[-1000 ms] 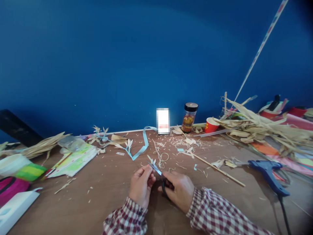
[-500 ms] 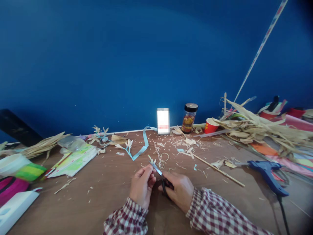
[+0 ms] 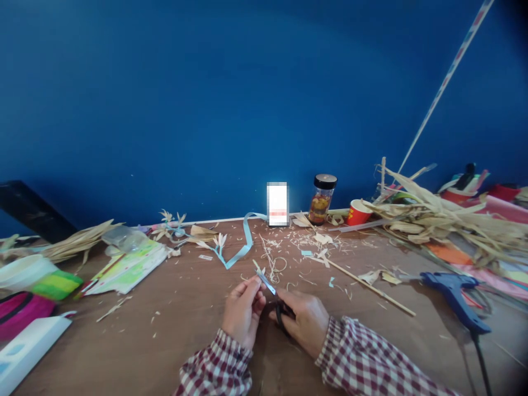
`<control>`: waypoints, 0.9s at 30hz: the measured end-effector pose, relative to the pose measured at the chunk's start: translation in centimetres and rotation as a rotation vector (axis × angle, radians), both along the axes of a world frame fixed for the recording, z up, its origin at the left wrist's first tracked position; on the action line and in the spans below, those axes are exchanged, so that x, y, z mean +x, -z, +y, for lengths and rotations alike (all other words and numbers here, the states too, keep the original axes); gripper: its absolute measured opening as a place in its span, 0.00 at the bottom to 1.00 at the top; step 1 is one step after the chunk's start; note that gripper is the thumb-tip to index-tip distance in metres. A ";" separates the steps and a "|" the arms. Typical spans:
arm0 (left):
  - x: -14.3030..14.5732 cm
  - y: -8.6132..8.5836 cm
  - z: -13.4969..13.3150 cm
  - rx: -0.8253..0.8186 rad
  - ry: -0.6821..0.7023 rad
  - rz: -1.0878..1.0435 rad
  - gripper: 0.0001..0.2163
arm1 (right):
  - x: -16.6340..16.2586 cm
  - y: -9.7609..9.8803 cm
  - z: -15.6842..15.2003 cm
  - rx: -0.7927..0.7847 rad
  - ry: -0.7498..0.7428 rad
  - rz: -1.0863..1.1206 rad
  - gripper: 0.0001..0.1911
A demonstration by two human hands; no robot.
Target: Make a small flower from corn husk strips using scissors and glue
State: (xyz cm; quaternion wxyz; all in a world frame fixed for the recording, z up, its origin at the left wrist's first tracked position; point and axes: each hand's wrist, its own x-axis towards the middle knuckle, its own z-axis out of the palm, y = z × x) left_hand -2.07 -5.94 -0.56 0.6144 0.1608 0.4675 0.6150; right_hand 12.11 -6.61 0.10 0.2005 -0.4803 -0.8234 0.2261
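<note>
My right hand point(image 3: 304, 319) grips a pair of scissors point(image 3: 268, 282) by the dark handles. Their shiny blades point up and left, at the fingertips of my left hand point(image 3: 243, 309). Pinched in those left fingers is a small pale strip of dried husk point(image 3: 256, 266), its tip sticking up beside the blades; the rest is hidden by the fingers. Beyond the hands, a light blue ribbon point(image 3: 239, 255) runs over the table from a pale husk flower point(image 3: 220, 243). Thin husk shavings point(image 3: 277, 266) lie just past the scissors.
At the right rests a blue glue gun point(image 3: 454, 297) with its cord. A thin stick point(image 3: 371, 287) lies near it. Against the wall stand a black-lidded jar point(image 3: 322, 199), a red paper cup point(image 3: 358, 213) and a heap of dried husks point(image 3: 445, 220). A white power strip point(image 3: 33, 352) is at the left.
The whole view has shifted slightly, so things sit a little farther right. Both hands keep nearly the same pose, with the scissor blades still beside the husk strip.
</note>
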 end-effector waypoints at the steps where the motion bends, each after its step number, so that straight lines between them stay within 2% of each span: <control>1: 0.0 0.1 0.0 0.003 -0.001 -0.003 0.03 | 0.0 0.0 0.0 -0.001 0.001 0.000 0.14; 9: 0.0 0.2 0.1 -0.011 -0.007 0.003 0.03 | -0.2 0.7 0.1 0.040 0.029 -0.010 0.11; 18: 0.1 0.1 0.0 -0.010 -0.014 0.025 0.03 | 0.0 -0.1 -0.1 0.002 0.018 0.014 0.11; 24: 0.0 0.1 0.1 -0.003 -0.025 0.071 0.02 | 0.5 0.6 0.4 -0.022 0.176 0.106 0.17; 27: 0.0 -0.1 0.1 -0.029 -0.039 0.092 0.03 | 1.1 1.2 1.1 -0.018 0.263 0.167 0.18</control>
